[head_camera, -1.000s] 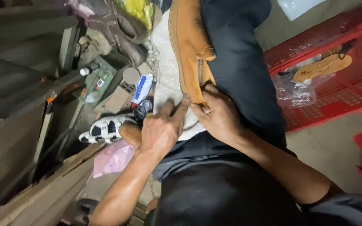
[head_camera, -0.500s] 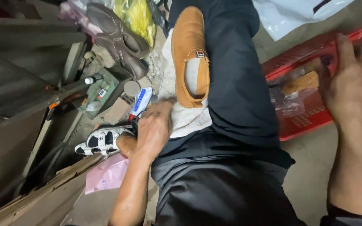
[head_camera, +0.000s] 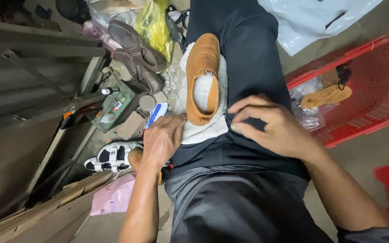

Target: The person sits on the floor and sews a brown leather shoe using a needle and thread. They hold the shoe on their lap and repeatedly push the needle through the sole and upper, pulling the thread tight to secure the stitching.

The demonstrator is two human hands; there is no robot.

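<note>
Tan suede shoe (head_camera: 203,76) is steadied on the white cloth (head_camera: 203,130) by the left hand (head_camera: 160,141); the right hand (head_camera: 271,128), back from the red basket (head_camera: 374,85), is pinched on something unseen.

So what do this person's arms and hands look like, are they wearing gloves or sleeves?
No gloves: both hands are bare, with no rings, watch or bands showing. The left hand and its forearm are uncovered up to the frame's edge. The right hand is bare too, and its forearm is uncovered up to a dark sleeve that shows at the lower right corner.
</note>
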